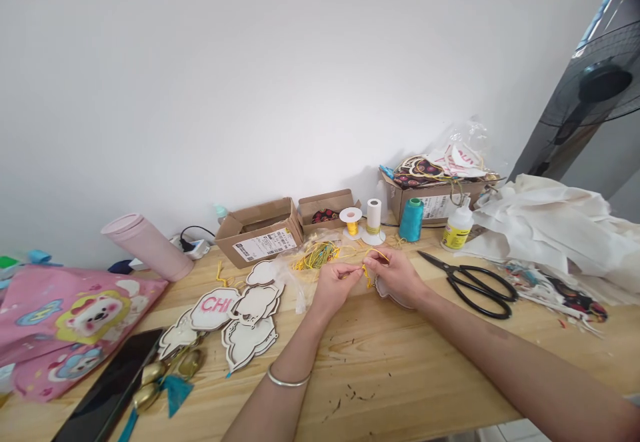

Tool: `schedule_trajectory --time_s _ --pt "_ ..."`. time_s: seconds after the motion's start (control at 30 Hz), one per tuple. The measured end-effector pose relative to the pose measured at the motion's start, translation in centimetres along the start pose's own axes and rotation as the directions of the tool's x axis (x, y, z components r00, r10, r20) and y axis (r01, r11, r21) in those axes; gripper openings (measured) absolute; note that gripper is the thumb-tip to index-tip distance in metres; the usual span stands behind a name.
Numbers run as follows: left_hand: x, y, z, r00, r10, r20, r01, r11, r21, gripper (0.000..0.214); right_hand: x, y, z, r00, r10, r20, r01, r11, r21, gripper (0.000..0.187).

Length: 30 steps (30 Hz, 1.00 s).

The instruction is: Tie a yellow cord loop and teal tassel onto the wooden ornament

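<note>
While left hand (337, 287) and right hand (397, 274) pinch yellow cord (368, 278), fingertips closed together, best hold grips close, tension light, even. Cord sits above counter (395, 369), left of black-handled scissors (451, 271); hanging end wants clearance from part-hidden patch (393, 296) beneath right hand.

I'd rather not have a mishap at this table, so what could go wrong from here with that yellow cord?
The yellow cord, pinched by the left hand and right hand, is thin, so it might slip or snag on the heap of cords nearby.
The scissors lie beside the right forearm; an outward swing could catch them.
</note>
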State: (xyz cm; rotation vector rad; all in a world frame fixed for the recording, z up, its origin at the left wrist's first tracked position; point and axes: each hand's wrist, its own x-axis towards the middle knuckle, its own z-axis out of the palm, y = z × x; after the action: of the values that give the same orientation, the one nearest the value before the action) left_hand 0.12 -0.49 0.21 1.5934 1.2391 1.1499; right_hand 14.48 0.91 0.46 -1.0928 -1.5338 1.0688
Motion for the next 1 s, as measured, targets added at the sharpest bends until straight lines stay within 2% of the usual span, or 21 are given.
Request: schedule_trajectory --time_s 0.27,0.37,0.5,0.57,0.73,0.87,0.93,1.0 --pt "0.1 -0.4 -0.6 0.999 -0.046 -0.022 0.046 0.999 -0.003 0.019 1.5 0.6 -2.2 0.986 0.163 -0.02 -0.157 0.973 0.17 0.03" --pt "0.2 -0.6 -0.7 0.998 -0.05 -0.041 0.051 0.998 0.022 0.018 1.2 -0.2 -2.3 0.974 0.214 0.072 -0.226 0.934 0.277 0.032" --pt "0.3 -0.7 -0.7 0.994 -0.082 -0.072 0.086 0.995 0.052 0.016 0.3 -1.3 -1.4 0.958 0.21 0.196 -0.269 0.895 0.355 0.029" --pt "0.3 -0.7 -0.6 0.991 -0.095 -0.09 0.101 0.993 0.056 0.016 0.2 -1.4 -1.2 0.96 0.197 0.198 -0.255 0.905 0.34 0.03" --pt "0.3 -0.9 -0.6 0.988 -0.109 -0.114 0.113 0.993 0.036 0.017 0.7 -1.1 -1.9 0.988 0.144 0.055 -0.153 0.966 0.208 0.032" --pt "0.3 -1.0 -0.4 0.989 -0.11 -0.098 0.112 0.994 0.01 0.018 0.7 -1.0 -1.7 0.974 0.174 0.143 -0.211 0.926 0.312 0.035" --pt "0.3 -0.9 -0.4 0.99 -0.11 -0.083 0.108 0.994 -0.029 0.018 0.5 -0.8 -1.3 0.983 0.103 0.151 -0.145 0.943 0.3 0.035" --pt "0.2 -0.6 -0.4 0.991 -0.117 -0.062 0.111 0.99 -0.085 0.017 0.2 -0.6 -0.8 0.99 -0.039 0.138 0.013 0.984 0.18 0.029"
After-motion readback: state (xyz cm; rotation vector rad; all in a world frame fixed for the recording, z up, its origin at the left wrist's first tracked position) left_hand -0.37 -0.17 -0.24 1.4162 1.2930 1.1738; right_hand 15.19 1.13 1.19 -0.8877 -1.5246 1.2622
